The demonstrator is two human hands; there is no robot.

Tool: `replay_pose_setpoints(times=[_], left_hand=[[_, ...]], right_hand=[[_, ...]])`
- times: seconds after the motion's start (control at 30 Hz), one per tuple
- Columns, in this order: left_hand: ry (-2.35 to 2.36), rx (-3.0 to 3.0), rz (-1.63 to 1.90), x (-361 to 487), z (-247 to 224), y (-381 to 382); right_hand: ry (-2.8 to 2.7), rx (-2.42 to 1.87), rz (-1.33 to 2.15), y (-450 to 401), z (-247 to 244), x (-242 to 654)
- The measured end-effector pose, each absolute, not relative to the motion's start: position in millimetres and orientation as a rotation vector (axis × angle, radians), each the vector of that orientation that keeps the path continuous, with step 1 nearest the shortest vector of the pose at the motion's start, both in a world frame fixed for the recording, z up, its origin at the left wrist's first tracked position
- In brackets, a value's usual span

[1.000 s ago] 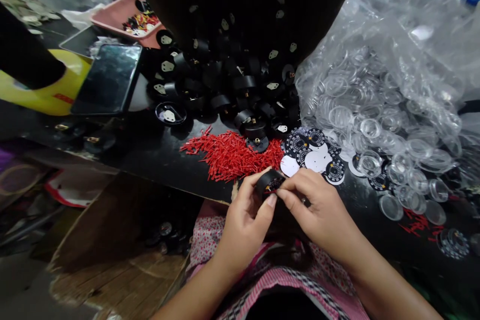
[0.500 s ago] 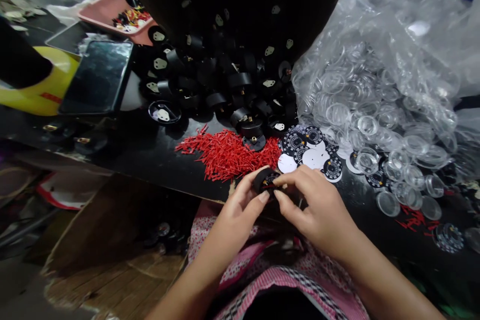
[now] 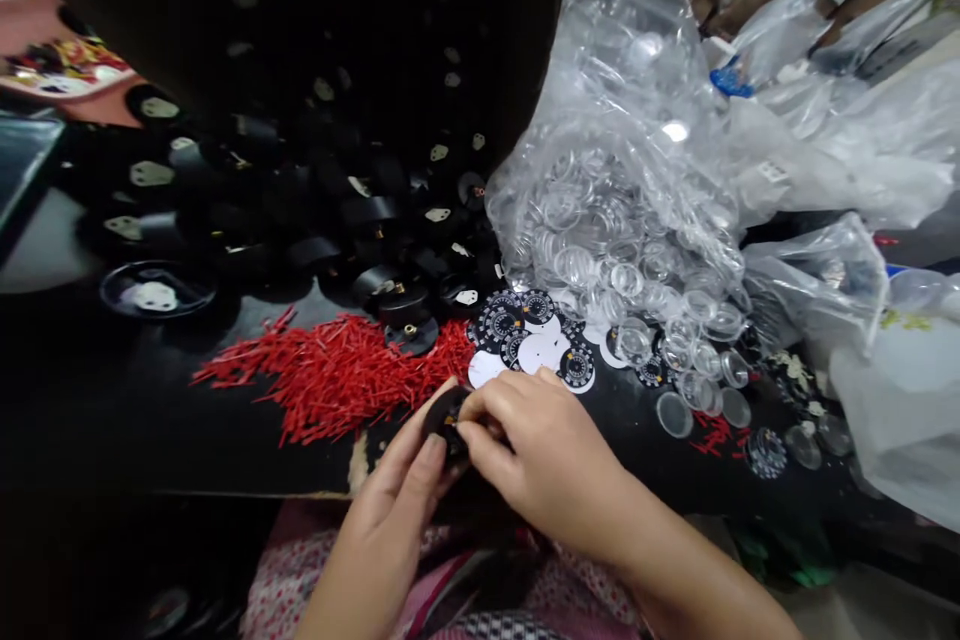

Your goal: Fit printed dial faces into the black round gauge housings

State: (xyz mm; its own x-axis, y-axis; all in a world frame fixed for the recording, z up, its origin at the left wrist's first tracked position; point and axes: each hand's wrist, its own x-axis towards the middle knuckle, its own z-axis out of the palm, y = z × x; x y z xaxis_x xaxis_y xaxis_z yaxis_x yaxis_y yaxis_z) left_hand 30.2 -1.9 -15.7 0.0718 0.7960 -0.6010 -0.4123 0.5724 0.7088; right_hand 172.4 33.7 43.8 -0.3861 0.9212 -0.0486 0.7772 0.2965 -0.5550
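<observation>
My left hand (image 3: 397, 490) holds a round black part (image 3: 445, 416) near the table's front edge, its thumb on the near side. The fingertips of my right hand (image 3: 544, 450) are pinched together at the right side of that part; anything between them is too small to make out. Just beyond my hands lies a heap of thin red pieces (image 3: 337, 370). Printed black dials (image 3: 576, 366) and white discs (image 3: 541, 352) overlap to the right of the heap. One black round part with a brass centre (image 3: 411, 330) rests against the red pieces.
Many black round parts (image 3: 371, 210) fill the back of the dark table (image 3: 150, 440). A plastic bag (image 3: 615, 90) spills clear round covers (image 3: 626, 278) at the right. A pink tray (image 3: 112, 100) of small parts sits at the far left, with more bags at the far right.
The view has swung right, bringing more bags into sight. My hands stay together at the black part, which is now tilted more, and my right fingertips are closed against it.
</observation>
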Motion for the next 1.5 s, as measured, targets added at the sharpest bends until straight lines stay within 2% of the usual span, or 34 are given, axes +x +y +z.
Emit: replay_pose_setpoints(times=[0.1,0.23,0.3,0.5,0.6,0.67,0.7,0.8,1.0,1.17,1.4,1.5], left_hand=[[1.148,0.429,0.940,26,-11,1],[0.993,0.309,0.978,28,-9,4],[0.930,0.288,0.963,32,-11,4],[0.864,0.210,0.962,33,-11,7],[0.870,0.177,0.930,32,-7,9],[0.869,0.177,0.912,32,-4,9],[0.859,0.191,0.909,33,-4,8],[0.832,0.300,0.927,34,-3,5],[1.007,0.728,0.867,32,-5,-1],[0.935,0.929,0.834,32,-4,-4],[1.083,1.047,0.847,23,-2,-9],[1.099,0.930,0.842,16,-3,-9]], right_hand=[[-2.099,-1.521,0.830,45,45,209],[-1.774,-2.095,0.167,69,31,272],[-1.784,-2.205,0.065,76,24,294],[-1.624,-2.006,0.100,64,29,295],[-1.504,-1.785,0.548,45,39,258],[-1.627,-1.624,0.930,33,43,227],[-1.704,-1.536,0.987,27,42,213],[-1.889,-1.412,0.874,20,37,186],[-1.944,-1.544,0.788,28,34,183],[-2.037,-1.562,0.551,31,30,175],[-2.021,-1.473,0.524,31,23,165],[-1.999,-1.479,0.639,35,19,159]])
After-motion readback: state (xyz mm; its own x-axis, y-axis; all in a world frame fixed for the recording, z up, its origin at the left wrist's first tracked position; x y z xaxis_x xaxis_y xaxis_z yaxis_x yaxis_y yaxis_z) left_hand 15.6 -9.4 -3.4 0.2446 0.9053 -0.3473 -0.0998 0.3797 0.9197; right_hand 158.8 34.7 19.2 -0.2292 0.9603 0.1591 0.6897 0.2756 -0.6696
